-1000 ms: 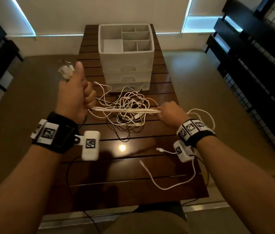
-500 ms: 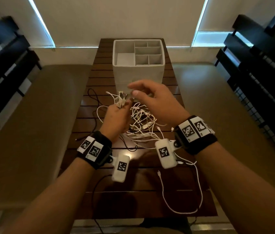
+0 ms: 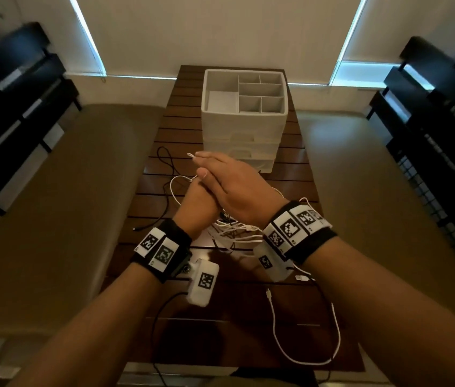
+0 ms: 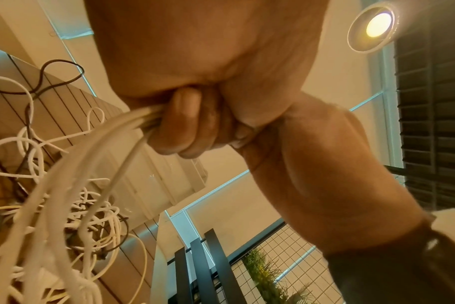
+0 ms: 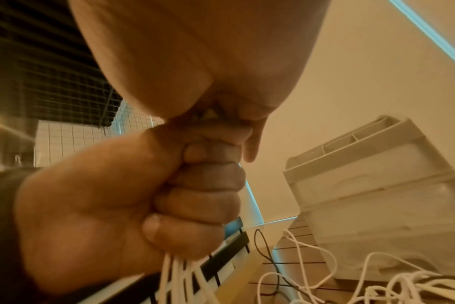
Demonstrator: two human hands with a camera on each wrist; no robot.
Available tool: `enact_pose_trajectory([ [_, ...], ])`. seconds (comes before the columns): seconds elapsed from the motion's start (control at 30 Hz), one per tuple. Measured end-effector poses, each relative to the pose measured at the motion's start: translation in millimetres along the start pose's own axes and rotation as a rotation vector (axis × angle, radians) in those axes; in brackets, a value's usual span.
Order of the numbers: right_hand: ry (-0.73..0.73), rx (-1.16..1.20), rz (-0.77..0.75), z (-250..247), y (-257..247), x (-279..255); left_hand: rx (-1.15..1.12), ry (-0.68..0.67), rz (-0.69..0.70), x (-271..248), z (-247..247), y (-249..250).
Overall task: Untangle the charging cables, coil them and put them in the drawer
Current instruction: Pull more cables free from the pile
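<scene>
A dark slatted wooden table (image 3: 162, 152) runs away from the person, with a white drawer unit (image 3: 244, 127) standing at its far end; its top tray is split into compartments and the drawers below look closed. In front of the unit, a tangle of white charging cables (image 3: 234, 233) lies on the slats, with a thin black cable (image 3: 169, 166) looping to its left and one loose white cable (image 3: 304, 356) curving near the front edge.

Above the tangle, the left hand (image 3: 199, 206) is a fist, fingers curled tight around a bundle of white strands that hang down to the pile; the right wrist view shows this plainly. The right hand (image 3: 234, 185) lies over the top of the left fist, touching it. A white cable end pokes out past its fingertips (image 3: 199, 156), and it seems to be pinching this, though the contact itself is hidden and I cannot tell for sure.
</scene>
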State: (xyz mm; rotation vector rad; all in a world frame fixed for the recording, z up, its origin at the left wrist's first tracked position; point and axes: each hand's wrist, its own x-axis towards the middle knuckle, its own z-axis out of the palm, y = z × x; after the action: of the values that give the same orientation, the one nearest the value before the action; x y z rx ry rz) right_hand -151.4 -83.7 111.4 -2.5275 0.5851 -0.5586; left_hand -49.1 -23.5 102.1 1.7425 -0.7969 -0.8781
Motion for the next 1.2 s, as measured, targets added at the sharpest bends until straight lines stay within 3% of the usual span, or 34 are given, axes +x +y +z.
enact_pose_trajectory([
  [0.03, -0.013, 0.026, 0.0, -4, 0, 2, -0.33, -0.108, -0.13, 2, 1, -2],
  [0.07, 0.002, 0.093, 0.01, -7, -2, 4, -0.28, -0.169, -0.029, -3, 0, -8],
  [0.1, 0.039, 0.198, 0.049, -9, -3, 5, -0.239, -0.116, 0.05, -5, -4, -10],
  [0.17, 0.066, 0.411, 0.171, -3, -3, 4, -0.349, -0.073, 0.059, -3, -12, -3],
  [0.27, -0.094, 0.582, 0.313, 23, -1, -5, -0.578, -0.111, 0.081, 3, -20, 1],
  [0.33, -0.163, 0.467, 0.302, 35, 3, -13, -0.659, -0.18, 0.108, 7, -26, -4],
  [0.4, -0.215, 0.217, 0.21, 41, 11, -20, -0.602, -0.224, 0.098, 8, -34, -8],
  [0.5, -0.249, -0.09, 0.137, 39, 37, -35, -0.504, -0.172, 0.085, 11, -51, -12],
  [0.73, -0.297, -0.414, 0.445, 25, 110, -76, -0.404, 0.007, 0.049, 16, -79, -30],
  [0.83, -0.358, -0.439, 0.57, 27, 118, -86, -0.384, 0.003, 0.076, 17, -81, -36],
  [1.07, -0.582, -0.422, 0.607, 43, 118, -101, -0.415, -0.006, 0.104, 19, -67, -35],
  [1.2, -0.478, -0.375, 0.685, 32, 137, -106, -0.414, 0.084, 0.113, 23, -93, -24],
])
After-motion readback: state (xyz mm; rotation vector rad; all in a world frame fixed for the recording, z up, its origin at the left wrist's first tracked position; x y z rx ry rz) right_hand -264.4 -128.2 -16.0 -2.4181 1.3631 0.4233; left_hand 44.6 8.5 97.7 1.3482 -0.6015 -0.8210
